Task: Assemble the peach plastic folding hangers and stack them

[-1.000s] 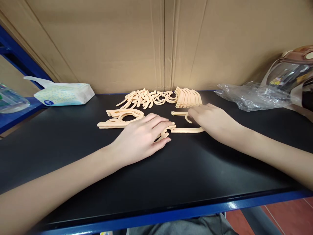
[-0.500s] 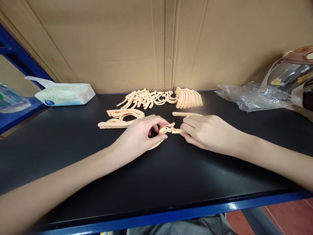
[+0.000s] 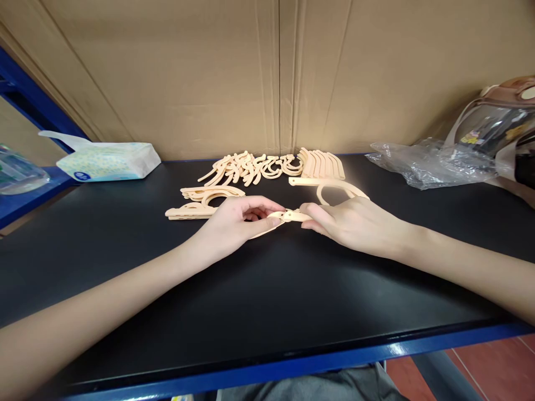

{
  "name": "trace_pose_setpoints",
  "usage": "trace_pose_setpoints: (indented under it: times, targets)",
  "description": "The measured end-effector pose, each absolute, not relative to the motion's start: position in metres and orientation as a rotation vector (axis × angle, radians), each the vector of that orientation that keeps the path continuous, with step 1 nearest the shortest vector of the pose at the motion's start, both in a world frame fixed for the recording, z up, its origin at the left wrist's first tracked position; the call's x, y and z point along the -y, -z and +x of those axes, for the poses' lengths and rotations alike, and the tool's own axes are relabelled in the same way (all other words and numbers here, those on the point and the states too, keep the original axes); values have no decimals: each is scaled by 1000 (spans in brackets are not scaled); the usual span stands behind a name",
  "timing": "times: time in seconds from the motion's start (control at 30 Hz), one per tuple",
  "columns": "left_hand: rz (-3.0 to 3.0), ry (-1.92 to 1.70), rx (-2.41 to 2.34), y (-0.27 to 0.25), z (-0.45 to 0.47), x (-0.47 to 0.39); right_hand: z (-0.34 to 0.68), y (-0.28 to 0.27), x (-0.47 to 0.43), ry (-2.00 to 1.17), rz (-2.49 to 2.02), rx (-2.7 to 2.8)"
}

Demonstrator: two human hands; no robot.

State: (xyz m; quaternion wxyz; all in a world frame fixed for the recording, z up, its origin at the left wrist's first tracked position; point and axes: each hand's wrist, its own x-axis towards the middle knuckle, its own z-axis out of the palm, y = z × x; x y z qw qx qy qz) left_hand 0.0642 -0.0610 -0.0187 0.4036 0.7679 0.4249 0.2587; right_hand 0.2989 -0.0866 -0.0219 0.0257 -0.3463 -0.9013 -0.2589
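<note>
My left hand [image 3: 238, 223] pinches a curved cream plastic hanger piece [image 3: 276, 216] between thumb and fingers; its tail shows under the thumb. From the right, my right hand [image 3: 351, 223] grips a cream plastic hanger arm [image 3: 297, 216]. The holed end of that arm meets the left piece, and the two overlap there. A straight bar and a curved loop [image 3: 309, 182] stick out beyond the right fingers; whether they belong to the same arm is hidden by the hand. Behind my left hand lie folded plastic hangers [image 3: 192, 212], partly covered by it.
At the back of the black table [image 3: 267, 301] lie loose curved pieces [image 3: 234, 169], small hooks [image 3: 273, 167] and a row of hanger arms [image 3: 321, 164]. A tissue pack [image 3: 111, 161] sits at left. Clear plastic bag [image 3: 430, 164] and bottle [image 3: 493, 128] stand at right.
My hands have come closer together, and the right arm's end now overlaps the left piece. The right hand has tilted, bringing the bar and loop up into fuller view.
</note>
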Motion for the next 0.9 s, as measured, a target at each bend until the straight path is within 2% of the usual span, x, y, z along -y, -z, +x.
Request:
trace_pose_setpoints:
  times: [0.47, 0.7, 0.9]
  targets:
    - [1989, -901, -926, 22, 66, 68, 298, 22, 85, 641, -1128, 2701]
    - [2076, -881, -1008, 23, 64, 69, 303, 22, 78, 321, -1111, 2692]
    - [2368, -669, -1260, 17, 64, 73, 307, 26, 73, 55, -1079, 2643]
